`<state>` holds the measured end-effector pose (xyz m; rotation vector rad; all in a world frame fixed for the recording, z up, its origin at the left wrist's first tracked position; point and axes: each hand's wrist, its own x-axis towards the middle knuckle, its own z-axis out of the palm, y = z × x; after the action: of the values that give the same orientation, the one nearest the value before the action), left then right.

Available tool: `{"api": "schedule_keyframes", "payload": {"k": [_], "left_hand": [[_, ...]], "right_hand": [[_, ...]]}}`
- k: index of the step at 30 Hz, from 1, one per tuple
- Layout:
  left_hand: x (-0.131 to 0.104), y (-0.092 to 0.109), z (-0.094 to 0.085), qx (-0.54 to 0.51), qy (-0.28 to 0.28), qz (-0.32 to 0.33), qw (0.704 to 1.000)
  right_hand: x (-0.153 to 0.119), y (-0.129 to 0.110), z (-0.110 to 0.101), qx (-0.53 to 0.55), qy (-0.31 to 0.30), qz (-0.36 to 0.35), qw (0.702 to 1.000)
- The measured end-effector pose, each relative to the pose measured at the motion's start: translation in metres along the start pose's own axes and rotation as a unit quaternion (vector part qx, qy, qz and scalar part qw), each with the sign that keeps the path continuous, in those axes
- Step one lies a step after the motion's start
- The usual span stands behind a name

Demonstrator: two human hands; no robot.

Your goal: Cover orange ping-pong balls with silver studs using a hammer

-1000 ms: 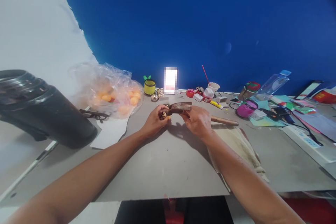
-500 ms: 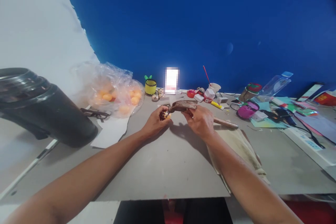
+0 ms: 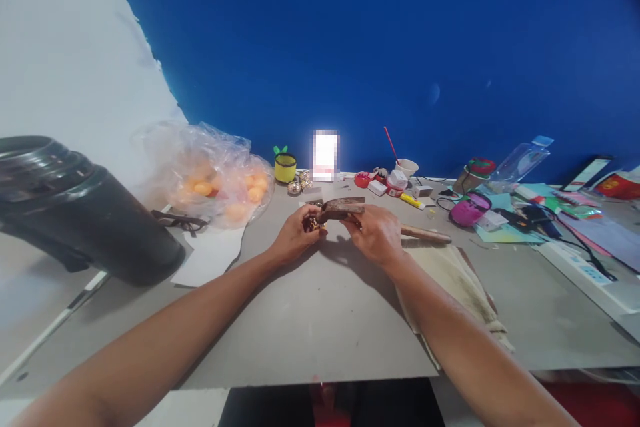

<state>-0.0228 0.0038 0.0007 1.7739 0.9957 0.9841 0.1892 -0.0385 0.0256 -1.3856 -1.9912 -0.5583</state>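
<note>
My left hand (image 3: 296, 235) pinches a small shiny gold openwork ball (image 3: 316, 223) between its thumb and fingers, a little above the grey table. In my right hand (image 3: 377, 233) is a claw hammer (image 3: 345, 207), gripped close below its rusty metal head. The split claw points to the right, and the other end of the head reaches to the ball. Whether the metal touches the ball I cannot tell. The wooden handle sticks out to the right past my right hand, above a folded beige cloth (image 3: 445, 280). My fingers cover part of the ball.
Left stand a large dark flask (image 3: 95, 213), glasses (image 3: 179, 219), white paper (image 3: 213, 250) and a plastic bag with orange balls (image 3: 220, 177). More gold balls (image 3: 300, 183) lie by a yellow pot (image 3: 285, 168). Right are a paper cup (image 3: 407, 167), purple pouch (image 3: 469, 208) and power strip (image 3: 585, 277).
The hammer head has turned in my right hand, so the claw's split now shows, and it sits slightly lower and further left. My left hand still holds the ball.
</note>
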Motion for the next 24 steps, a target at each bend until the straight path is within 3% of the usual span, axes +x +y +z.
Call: {"api": "schedule_keyframes", "payload": {"k": [8, 14, 20, 24], "left_hand": [[-0.0005, 0.0053, -0.0008, 0.04, 0.001, 0.012, 0.999], [-0.0009, 0.0059, 0.0001, 0.036, -0.003, 0.0, 0.999], [0.0004, 0.0031, -0.0003, 0.035, -0.013, 0.014, 0.999], [-0.0003, 0.004, -0.0011, 0.055, -0.008, 0.011, 0.998]], "right_hand": [[0.0001, 0.0037, 0.0019, 0.0, -0.024, 0.024, 0.999], [0.0001, 0.0041, 0.0003, -0.007, 0.04, 0.015, 0.999], [-0.0014, 0.0019, 0.0031, 0.02, -0.02, -0.002, 1.0], [-0.0018, 0.0043, 0.0052, 0.02, -0.016, 0.014, 1.0]]}}
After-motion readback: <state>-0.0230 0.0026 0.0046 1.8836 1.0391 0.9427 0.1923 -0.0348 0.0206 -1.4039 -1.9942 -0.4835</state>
